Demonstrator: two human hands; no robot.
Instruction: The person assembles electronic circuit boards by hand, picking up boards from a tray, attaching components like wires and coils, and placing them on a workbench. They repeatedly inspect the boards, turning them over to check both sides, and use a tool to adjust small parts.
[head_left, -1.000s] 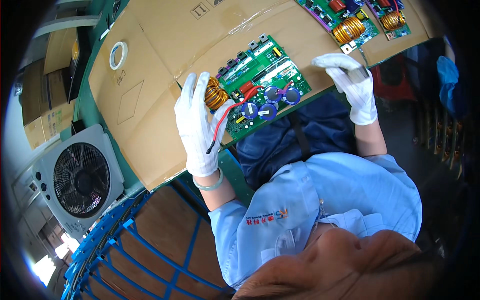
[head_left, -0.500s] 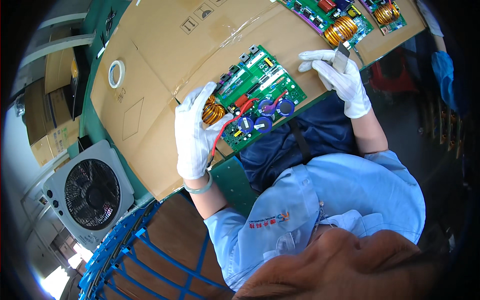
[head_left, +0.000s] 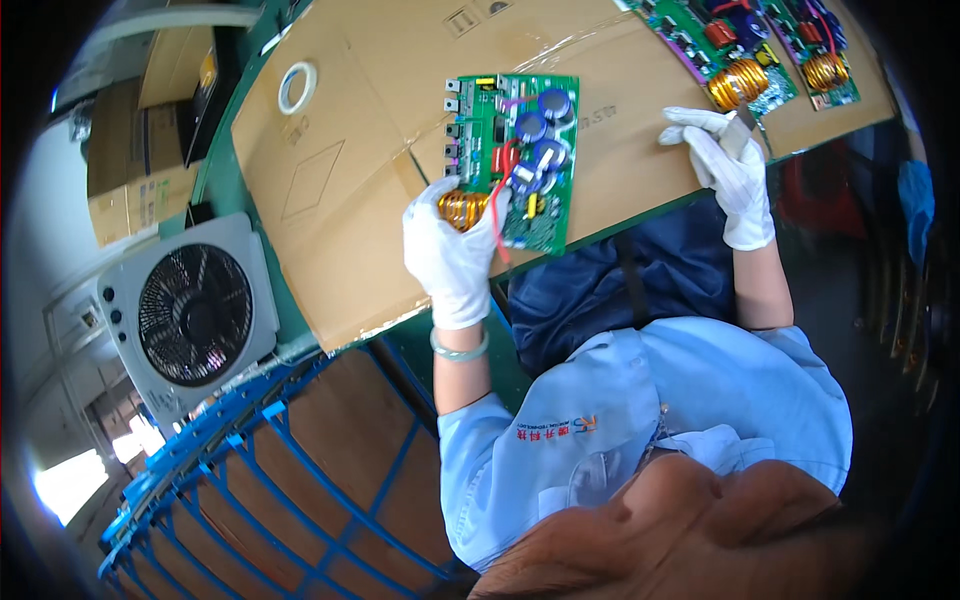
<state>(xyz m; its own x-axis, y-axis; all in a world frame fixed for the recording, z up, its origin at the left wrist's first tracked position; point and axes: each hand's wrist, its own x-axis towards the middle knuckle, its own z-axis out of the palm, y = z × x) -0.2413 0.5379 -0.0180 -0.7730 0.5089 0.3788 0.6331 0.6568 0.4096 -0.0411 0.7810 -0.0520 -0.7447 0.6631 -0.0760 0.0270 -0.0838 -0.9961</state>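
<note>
My left hand (head_left: 448,265), in a white glove, is closed on the near end of a green circuit board (head_left: 548,215), around its copper-wound coil (head_left: 463,210). Blue round capacitors (head_left: 531,125) and a loose red wire (head_left: 500,200) show on the board's upper face. Over the table's near edge, my gloved right hand (head_left: 738,195) grips a flat grey tool (head_left: 737,135) with a dark tip; its exact kind is unclear. That tool's tip overlaps the lower edge of another board's copper coil (head_left: 738,85) in view; whether they touch I cannot tell.
Brown cardboard (head_left: 370,250) covers the table. Two more circuit boards, one larger (head_left: 690,45) and one (head_left: 808,60) beside it, lie at the far right. A roll of white tape (head_left: 285,92) rests at the left. Beyond the left edge stands a grey box fan (head_left: 195,315).
My left hand has turned the board counter-clockwise, so its capacitors now face right and away from me. The right hand keeps the grey tool. The whole view has shifted somewhat.
</note>
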